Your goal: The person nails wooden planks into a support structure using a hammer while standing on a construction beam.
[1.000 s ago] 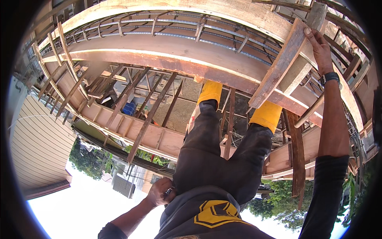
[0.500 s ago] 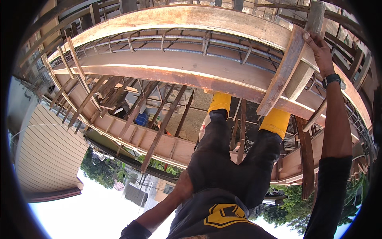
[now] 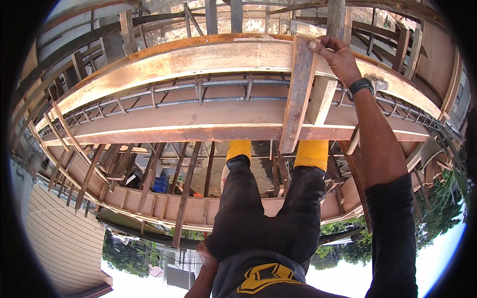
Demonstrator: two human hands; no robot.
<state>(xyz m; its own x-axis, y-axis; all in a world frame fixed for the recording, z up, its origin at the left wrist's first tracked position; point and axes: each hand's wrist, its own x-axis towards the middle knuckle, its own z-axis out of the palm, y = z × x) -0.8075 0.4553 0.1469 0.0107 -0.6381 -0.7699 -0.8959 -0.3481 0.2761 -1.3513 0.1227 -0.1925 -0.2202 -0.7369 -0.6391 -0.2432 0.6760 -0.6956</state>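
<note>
My right hand [image 3: 336, 58], with a dark watch on its wrist, is closed at the far end of a short wooden plank [image 3: 297, 97]. Its thumb presses on the plank's face and the fingers curl over beside it. The plank lies across a long plywood beam form [image 3: 198, 58], reaching over both side boards. Just right of it a paler wood block [image 3: 321, 99] also spans the form. Inside the form run steel reinforcing bars [image 3: 174, 88] tied with stirrups. My left hand [image 3: 205, 254] is down beside my left hip, its fingers blurred and partly hidden.
Yellow boots [image 3: 311, 154] show on my legs just under the form's near board. Loose timber props [image 3: 188, 186] slant below, over a drop to the ground. Another plywood form side [image 3: 169, 206] curves around nearer me. Upright posts [image 3: 336, 20] stand beyond the far board.
My view has shifted, so the form, plank and right hand now sit further left. My right hand stays at the plank's end. The left hand shows lower, beside the hip.
</note>
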